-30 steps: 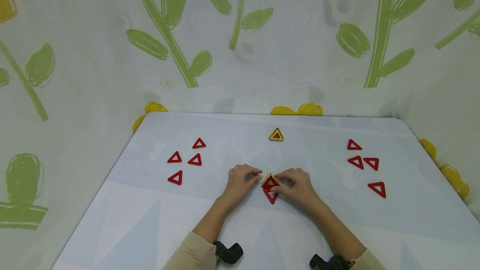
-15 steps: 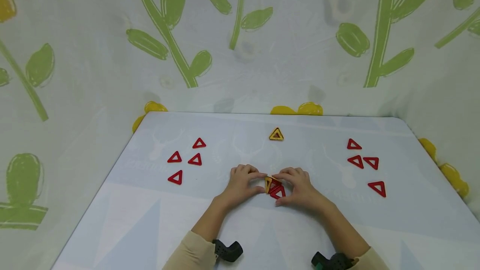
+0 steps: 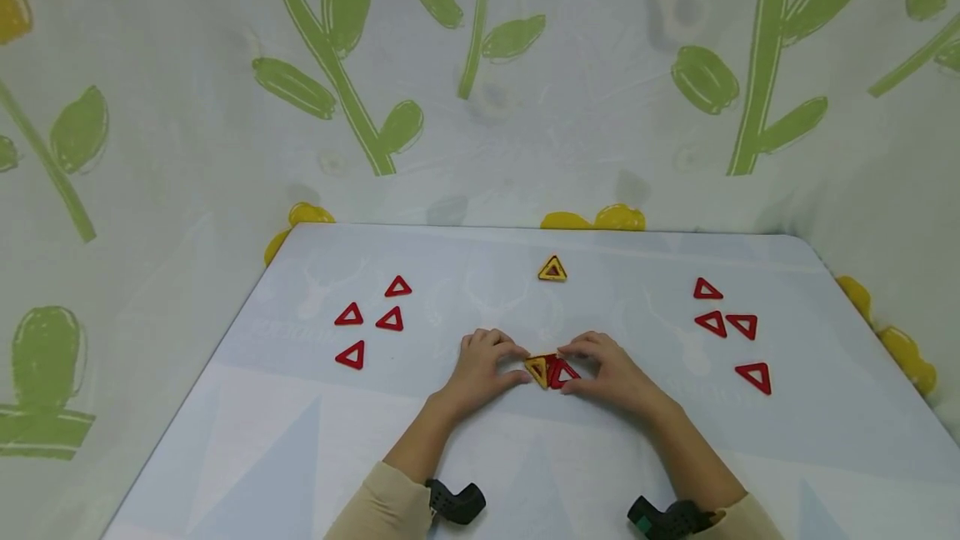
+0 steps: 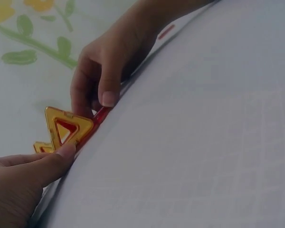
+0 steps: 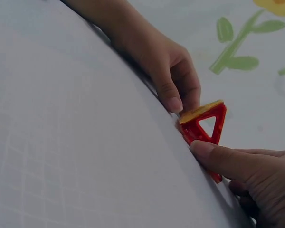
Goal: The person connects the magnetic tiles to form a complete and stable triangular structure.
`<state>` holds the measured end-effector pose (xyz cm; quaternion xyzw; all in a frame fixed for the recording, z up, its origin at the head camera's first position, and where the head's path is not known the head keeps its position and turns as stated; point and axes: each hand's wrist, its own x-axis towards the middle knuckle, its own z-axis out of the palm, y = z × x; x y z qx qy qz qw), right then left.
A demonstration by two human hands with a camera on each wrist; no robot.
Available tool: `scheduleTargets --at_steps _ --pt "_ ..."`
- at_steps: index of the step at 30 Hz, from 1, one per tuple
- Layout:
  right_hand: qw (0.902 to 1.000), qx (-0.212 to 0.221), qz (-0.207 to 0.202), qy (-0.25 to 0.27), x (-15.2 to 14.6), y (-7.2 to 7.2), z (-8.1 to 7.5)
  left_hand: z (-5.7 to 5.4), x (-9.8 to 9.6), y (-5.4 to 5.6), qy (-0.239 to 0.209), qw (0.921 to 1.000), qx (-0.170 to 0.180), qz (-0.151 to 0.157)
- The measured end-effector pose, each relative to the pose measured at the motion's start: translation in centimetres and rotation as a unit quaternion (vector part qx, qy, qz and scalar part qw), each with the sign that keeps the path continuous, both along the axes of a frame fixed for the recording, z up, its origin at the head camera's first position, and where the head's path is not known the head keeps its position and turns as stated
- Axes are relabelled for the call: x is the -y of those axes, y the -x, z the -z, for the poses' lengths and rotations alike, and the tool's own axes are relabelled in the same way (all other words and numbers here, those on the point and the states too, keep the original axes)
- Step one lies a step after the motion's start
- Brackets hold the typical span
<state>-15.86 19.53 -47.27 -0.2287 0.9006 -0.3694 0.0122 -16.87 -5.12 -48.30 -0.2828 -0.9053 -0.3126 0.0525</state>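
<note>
Between my two hands, a small cluster of triangular magnetic tiles stands low over the table, joined edge to edge. On its left side is a yellow tile (image 3: pixel 531 362) with a triangular hole, seen raised in the left wrist view. Red tiles make up the right part; in the right wrist view a red tile (image 5: pixel 192 129) leans upright beneath a yellow edge (image 5: pixel 202 112). My left hand (image 3: pixel 483 367) pinches the yellow side between thumb and fingers. Opposite, my right hand (image 3: pixel 611 372) holds a red tile (image 3: pixel 555 377) at its outer edge.
Several loose red triangles (image 3: pixel 348 315) lie at the left of the white table (image 3: pixel 480 473), and several more red triangles (image 3: pixel 753 377) at the right. A yellow triangle piece (image 3: pixel 552 277) sits near the back edge, before a flower-patterned wall.
The cluster has turned, so the yellow tile faces left and the lower red triangle has swung rightward and up. My left hand has come onto the yellow side; the right hand has shifted its grip.
</note>
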Motion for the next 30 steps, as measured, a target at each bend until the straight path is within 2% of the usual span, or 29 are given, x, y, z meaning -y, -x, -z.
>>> scheduleTargets --at_steps 8,11,18,30 --pt "0.9991 -0.019 0.038 -0.003 -0.19 0.15 -0.10 0.22 0.07 -0.11 -0.030 0.9988 -0.037 -0.005" --pt "0.9982 -0.028 0.051 -0.010 -0.24 0.16 -0.08 0.19 0.06 -0.13 -0.034 0.9987 -0.037 0.001" --pt "0.9968 -0.017 0.077 -0.013 -0.13 0.10 -0.13 0.16 -0.06 -0.03 -0.030 0.9990 -0.033 0.006" --pt "0.9963 -0.062 0.050 0.030 -0.46 0.26 0.22 0.12 -0.10 -0.06 -0.044 0.9982 -0.040 0.006"
